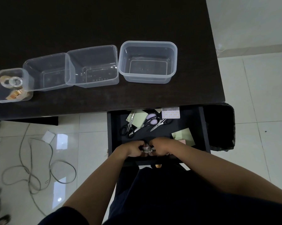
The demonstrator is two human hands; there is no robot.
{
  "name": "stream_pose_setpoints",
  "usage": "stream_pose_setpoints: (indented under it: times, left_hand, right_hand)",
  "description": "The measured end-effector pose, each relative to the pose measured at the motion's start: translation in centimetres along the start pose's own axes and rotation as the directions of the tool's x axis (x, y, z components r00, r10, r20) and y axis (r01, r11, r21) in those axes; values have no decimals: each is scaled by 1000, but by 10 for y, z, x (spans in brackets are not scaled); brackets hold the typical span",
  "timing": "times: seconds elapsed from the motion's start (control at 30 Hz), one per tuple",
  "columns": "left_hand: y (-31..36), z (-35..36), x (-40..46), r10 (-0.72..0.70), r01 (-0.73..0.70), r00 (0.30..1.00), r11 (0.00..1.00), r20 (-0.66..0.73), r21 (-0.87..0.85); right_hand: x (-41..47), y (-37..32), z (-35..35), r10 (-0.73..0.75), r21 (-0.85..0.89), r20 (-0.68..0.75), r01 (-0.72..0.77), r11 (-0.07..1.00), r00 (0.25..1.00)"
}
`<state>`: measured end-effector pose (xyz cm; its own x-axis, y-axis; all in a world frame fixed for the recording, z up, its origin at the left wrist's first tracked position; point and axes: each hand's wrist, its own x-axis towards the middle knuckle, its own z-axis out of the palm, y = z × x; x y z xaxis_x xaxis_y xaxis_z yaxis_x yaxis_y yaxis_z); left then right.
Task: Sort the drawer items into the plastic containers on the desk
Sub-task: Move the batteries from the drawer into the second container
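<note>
Both hands [146, 147] clutch small clips [146, 149] (between them).
</note>
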<state>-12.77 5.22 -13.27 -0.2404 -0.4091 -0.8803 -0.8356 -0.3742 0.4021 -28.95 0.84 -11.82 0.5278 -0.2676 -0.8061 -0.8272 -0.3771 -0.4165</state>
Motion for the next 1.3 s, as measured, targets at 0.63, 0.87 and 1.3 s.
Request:
stream_pose_setpoints:
  times: [0.63, 0.87, 1.3]
  left_hand:
    - [12, -7, -24, 168, -189, 971, 976, -170, -110]
    - [17, -20, -32, 187, -237, 932, 963, -311, -131]
    - [-25, -96, -118, 172, -458, 680, 859, -713, -230]
  right_hand:
    - [-18, 5, -2, 6, 241, -175, 37, 970, 984]
    - [-33, 7, -16, 22, 296, -297, 70, 953, 955]
    - [-56, -70, -100, 20, 450, -585, 303, 840, 811]
